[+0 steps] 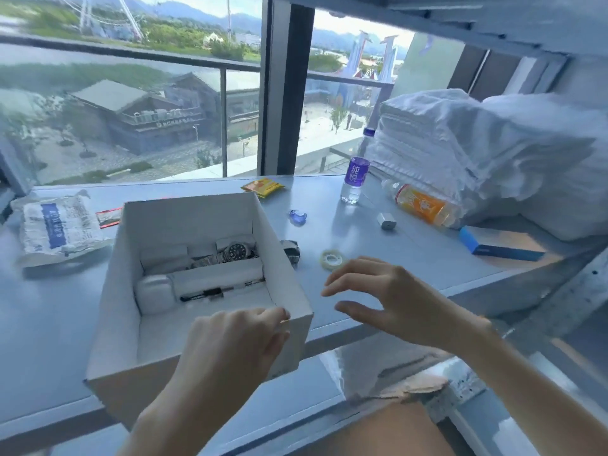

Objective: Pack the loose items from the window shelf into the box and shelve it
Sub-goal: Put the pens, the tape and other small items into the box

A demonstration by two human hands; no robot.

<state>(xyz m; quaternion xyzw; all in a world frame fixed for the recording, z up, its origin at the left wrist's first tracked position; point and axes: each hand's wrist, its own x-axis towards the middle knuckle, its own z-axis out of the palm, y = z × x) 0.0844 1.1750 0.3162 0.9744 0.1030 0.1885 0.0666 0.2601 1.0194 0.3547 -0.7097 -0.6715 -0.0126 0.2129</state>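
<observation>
White box (210, 222), orange-labelled bottle (424, 205), blue, perhaps plastic, clip (297, 217).

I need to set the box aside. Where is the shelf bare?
Bare: front left, bordered by the packet and the box; also between the tape roll, blue clip and white adapter. Crowded at right around the orange bottle and towels.
</observation>
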